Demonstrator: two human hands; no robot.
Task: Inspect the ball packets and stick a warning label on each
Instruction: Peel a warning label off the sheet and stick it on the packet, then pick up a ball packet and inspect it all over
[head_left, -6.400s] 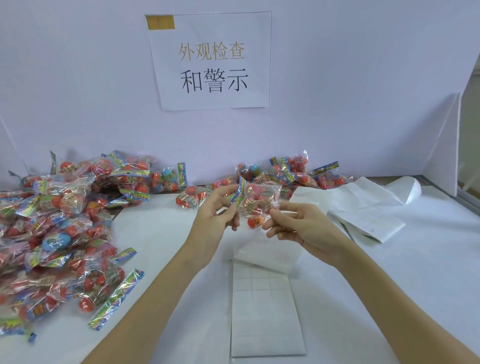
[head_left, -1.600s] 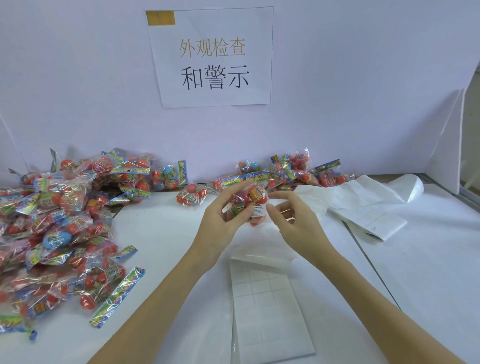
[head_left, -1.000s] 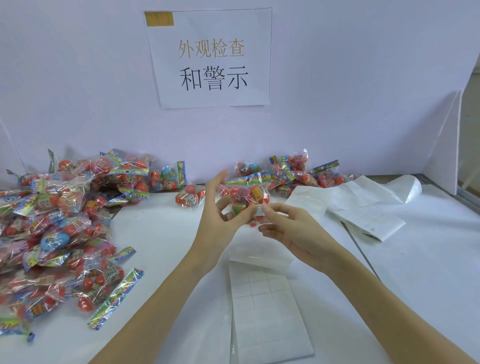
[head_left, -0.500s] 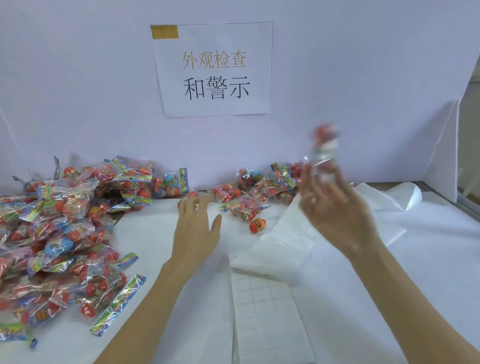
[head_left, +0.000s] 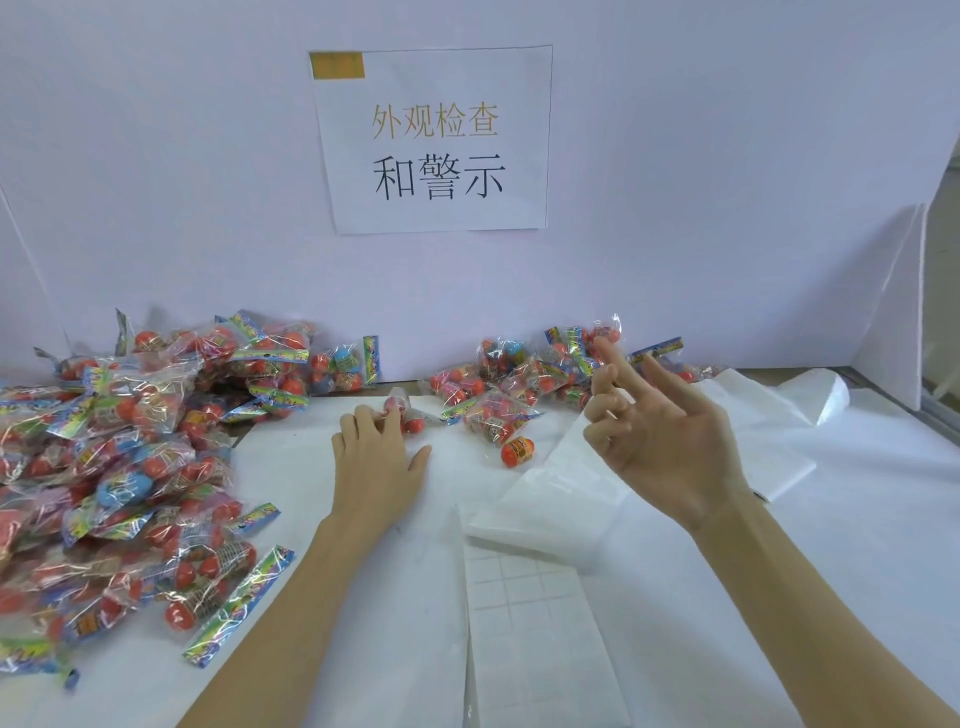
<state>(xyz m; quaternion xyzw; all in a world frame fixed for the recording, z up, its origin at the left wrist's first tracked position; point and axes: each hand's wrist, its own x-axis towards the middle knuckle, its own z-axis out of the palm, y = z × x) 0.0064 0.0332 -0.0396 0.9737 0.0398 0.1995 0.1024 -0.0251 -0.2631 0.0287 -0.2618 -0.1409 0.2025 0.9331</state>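
Beside the label sheet (head_left: 524, 618), the right hand (head_left: 670, 441) hangs empty and loose-fingered, its labelled packet just tossed away; the left hand (head_left: 379, 452) fingers the next ball packet (head_left: 402, 413).

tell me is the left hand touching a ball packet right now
Touching. In the head view the left hand's fingertips rest on a ball packet lying on the table, with no gap visible.

Red-orange balls in clear packets (head_left: 124, 467); white gridded label sheet (head_left: 524, 597).
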